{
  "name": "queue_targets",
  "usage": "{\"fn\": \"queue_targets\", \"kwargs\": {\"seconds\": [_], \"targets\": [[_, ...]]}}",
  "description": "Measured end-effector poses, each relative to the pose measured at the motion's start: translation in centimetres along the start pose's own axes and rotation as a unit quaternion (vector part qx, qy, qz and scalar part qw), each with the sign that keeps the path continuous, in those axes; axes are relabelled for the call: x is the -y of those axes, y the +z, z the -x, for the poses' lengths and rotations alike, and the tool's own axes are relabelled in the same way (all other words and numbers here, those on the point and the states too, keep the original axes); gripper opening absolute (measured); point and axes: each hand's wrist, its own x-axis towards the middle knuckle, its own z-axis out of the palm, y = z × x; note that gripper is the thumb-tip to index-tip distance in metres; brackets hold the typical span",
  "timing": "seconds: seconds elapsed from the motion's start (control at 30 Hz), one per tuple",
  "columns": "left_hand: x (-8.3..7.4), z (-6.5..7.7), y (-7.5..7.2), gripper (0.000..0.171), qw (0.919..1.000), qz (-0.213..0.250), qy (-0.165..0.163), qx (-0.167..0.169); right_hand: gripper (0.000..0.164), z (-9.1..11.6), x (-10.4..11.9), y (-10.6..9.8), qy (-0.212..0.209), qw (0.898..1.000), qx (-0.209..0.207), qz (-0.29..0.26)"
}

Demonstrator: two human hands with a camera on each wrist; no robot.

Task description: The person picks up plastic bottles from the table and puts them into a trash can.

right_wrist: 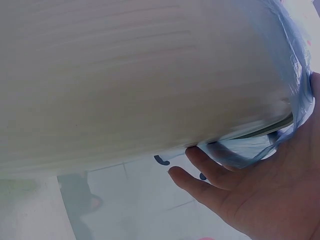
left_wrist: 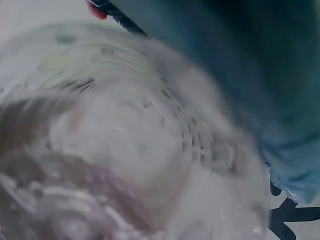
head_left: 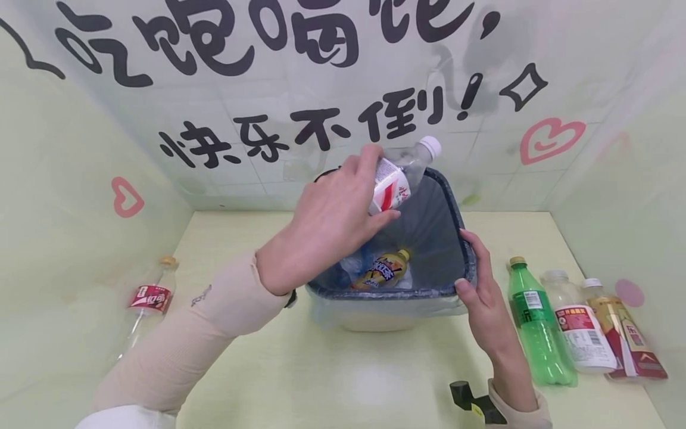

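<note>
I have the left hand [head_left: 334,205] gripping a clear bottle [head_left: 393,179] over the bin [head_left: 396,294], its white cap pointing far and right. My right hand [head_left: 485,304] grips the bin's right rim. A yellow bottle [head_left: 384,269] lies inside; a green bottle [head_left: 538,328] lies to the right.

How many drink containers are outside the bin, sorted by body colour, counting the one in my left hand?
Clear: 3 (held bottle, left-side bottle, right-side bottle with a red-and-white label)
Green: 1 (yellow-capped bottle)
Gold and red: 1 (white-capped container)
Total: 5
</note>
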Motion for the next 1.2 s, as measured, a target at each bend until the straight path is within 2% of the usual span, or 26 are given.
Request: {"fn": "queue_targets", "kwargs": {"seconds": [0.3,0.67,0.8,1.0,1.2], "targets": [[-0.26,0.23,0.05,0.071,0.9999,0.000,0.008,-0.015,0.056,-0.06,-0.06,0.00,-0.002,1.000,-0.002,0.007],[-0.40,0.59,-0.04,0.071,0.9994,0.028,0.016,-0.008,0.057,0.00,-0.02,-0.03,0.004,1.000,-0.003,0.008],[-0.45,0.51,0.12,0.073,0.9994,0.033,0.006,0.003,0.057,0.03,0.03,-0.06,0.013,1.000,-0.004,0.020],[-0.47,0.67,0.50,0.088,0.9989,0.042,0.006,0.018,0.056,0.08,0.04,-0.08,0.008,1.000,-0.006,0.018],[-0.35,0.89,0.64,0.095,0.9988,0.019,0.007,0.045,0.056,0.05,-0.01,-0.04,0.007,1.000,-0.002,0.003]]}}
